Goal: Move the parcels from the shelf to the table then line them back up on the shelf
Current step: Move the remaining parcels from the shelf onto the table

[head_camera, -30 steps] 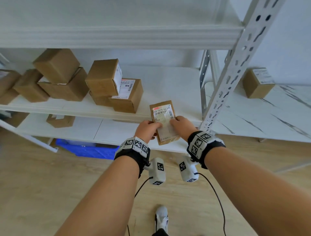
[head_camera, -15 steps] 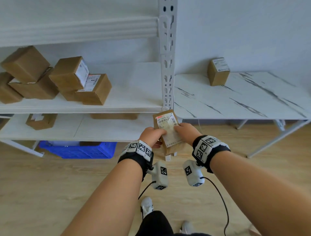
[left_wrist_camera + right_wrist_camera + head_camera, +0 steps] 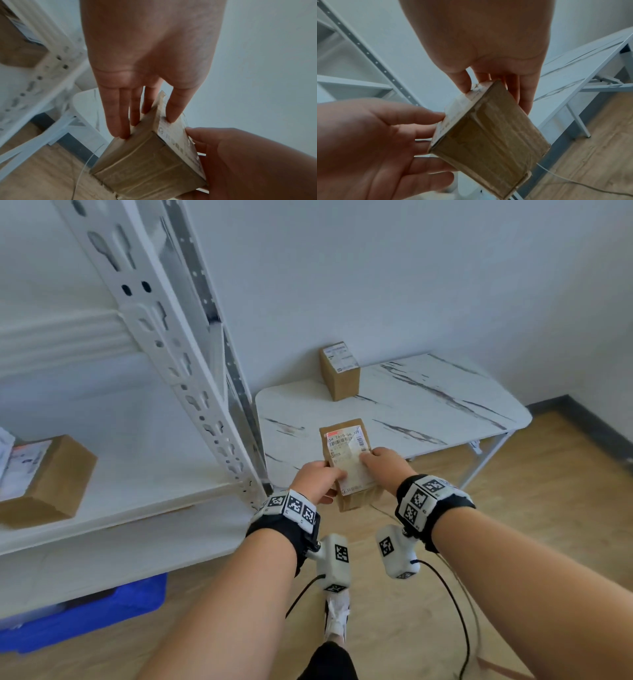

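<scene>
Head view looks down; both wrist views closely share the parcel (image 3: 346,455).

Shelf (image 3: 144,467) at left, table (image 3: 428,412) at right, the shelf's upright post (image 3: 191,392) between them. One parcel (image 3: 51,481) on the middle shelf board, near its front edge; a second item at the far left edge, cut off, possibly another parcel. Crate (image 3: 85,614) on the floor under the lowest board. One parcel (image 3: 339,370) on the table, at its back left corner, close to the wall. Held parcel (image 3: 347,460) in the air just before the table's front left edge, left hand (image 3: 317,479) on its left side, right hand (image 3: 385,465) on its right. Shoe (image 3: 337,616) on the floor below the hands.
</scene>
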`<state>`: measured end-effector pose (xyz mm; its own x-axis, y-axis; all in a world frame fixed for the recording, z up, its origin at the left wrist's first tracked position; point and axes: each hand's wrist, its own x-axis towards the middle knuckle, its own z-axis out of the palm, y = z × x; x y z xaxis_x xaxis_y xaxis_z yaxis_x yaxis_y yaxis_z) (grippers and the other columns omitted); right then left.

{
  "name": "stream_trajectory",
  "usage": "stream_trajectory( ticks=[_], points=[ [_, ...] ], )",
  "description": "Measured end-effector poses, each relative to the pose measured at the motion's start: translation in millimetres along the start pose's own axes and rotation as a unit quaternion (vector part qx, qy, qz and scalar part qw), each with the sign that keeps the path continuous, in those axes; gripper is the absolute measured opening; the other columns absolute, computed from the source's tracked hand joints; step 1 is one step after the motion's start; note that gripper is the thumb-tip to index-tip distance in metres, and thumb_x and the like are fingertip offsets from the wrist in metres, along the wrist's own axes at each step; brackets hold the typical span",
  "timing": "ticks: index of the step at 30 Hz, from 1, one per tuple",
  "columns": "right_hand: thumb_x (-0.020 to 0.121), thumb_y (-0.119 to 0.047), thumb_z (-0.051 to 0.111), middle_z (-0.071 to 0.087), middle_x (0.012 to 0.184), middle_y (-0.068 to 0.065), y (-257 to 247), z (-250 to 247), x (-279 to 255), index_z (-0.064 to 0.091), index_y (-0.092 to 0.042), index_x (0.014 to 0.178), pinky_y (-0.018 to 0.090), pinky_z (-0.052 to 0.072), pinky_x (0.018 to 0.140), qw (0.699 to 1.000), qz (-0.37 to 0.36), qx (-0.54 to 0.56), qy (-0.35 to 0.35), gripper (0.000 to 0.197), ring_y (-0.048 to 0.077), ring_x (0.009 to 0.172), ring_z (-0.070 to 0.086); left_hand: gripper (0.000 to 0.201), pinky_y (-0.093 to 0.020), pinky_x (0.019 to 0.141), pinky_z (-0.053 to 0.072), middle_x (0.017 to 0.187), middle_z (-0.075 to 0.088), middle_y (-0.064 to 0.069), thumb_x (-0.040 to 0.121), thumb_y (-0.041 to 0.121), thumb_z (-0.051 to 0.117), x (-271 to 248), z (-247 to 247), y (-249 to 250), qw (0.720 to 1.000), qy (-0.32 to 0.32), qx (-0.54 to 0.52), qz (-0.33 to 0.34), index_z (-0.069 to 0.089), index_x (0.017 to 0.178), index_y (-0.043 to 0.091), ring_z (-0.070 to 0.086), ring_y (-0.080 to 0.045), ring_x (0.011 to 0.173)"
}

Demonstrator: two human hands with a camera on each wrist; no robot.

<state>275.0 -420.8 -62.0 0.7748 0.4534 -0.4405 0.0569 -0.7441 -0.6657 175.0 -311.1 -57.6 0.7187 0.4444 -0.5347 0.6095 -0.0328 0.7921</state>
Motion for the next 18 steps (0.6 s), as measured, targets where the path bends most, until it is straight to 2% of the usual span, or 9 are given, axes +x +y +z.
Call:
stream_trajectory(
  ticks=[5,9,12,18],
  points=[
    [0.101,-0.032,0.039,0.060,0.104,0.005,-9.1,-36.2,53.1,0.057,-0.009,0.116,0.033,0.045,0.078,0.999,0.036,0.017,0.036,0.032,0.023,0.093,0.057,0.030,-0.041,0.087,0.058,0.109,0.069,-0.010,0.091,0.016,0.057,65.7,5.9,48.6,0.999,-0.035,0.024,0.025,0.063,0.119,0.011,0.068,-0.029,0.098],
    [0.100,-0.031,0.041,0.060,0.102,0.005,-13.8,-64.7,89.8,0.055,-0.010,0.116,0.030,0.046,0.071,0.996,0.053,0.030,0.072,0.030,0.021,0.089,0.058,0.031,-0.042,0.087,0.058,0.111,0.068,-0.011,0.090,0.013,0.056,105.8,13.6,87.3,0.996,-0.059,0.046,0.052,0.063,0.120,0.010,0.068,-0.030,0.099],
    [0.098,-0.031,0.044,0.062,0.105,0.005,-13.5,-80.7,111.8,0.054,-0.011,0.117,0.033,0.049,0.075,0.992,0.071,0.052,0.088,0.030,0.022,0.090,0.059,0.030,-0.040,0.084,0.059,0.110,0.069,-0.010,0.089,0.010,0.056,131.9,21.9,106.2,0.994,-0.067,0.064,0.061,0.065,0.117,0.010,0.068,-0.030,0.098],
    [0.096,-0.026,0.049,0.065,0.110,0.007,-7.5,-110.7,170.7,0.056,-0.012,0.119,0.032,0.050,0.071,0.993,0.062,0.055,0.078,0.029,0.023,0.090,0.061,0.023,-0.041,0.082,0.059,0.105,0.071,-0.015,0.089,0.002,0.055,193.7,43.4,133.7,0.994,-0.056,0.076,0.051,0.067,0.106,0.011,0.069,-0.034,0.097]
  ],
)
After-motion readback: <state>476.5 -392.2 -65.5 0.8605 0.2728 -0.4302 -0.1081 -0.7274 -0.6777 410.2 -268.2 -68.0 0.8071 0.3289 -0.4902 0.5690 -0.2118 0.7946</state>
